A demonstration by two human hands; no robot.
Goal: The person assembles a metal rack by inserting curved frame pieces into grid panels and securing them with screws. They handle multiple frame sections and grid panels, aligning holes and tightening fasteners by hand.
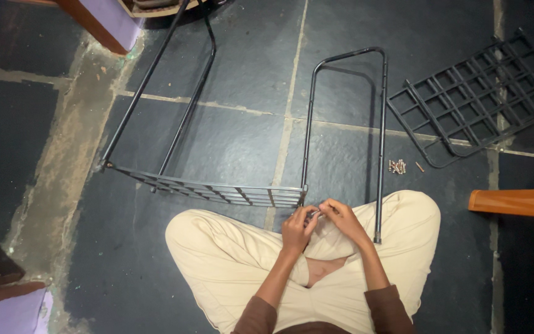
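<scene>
At six o'clock, left hand (298,229) and right hand (340,218) pinch a small screw (314,214) beside the stiff, light U-shaped metal frame (381,124); best gripped by its tube.

No packages, labels, signs or screens show anywhere on the dark stone floor (230,142).

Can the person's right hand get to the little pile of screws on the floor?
Probably yes: the screws lie on open floor beyond the right knee, though the right hand must pass the upright metal frame.
</scene>
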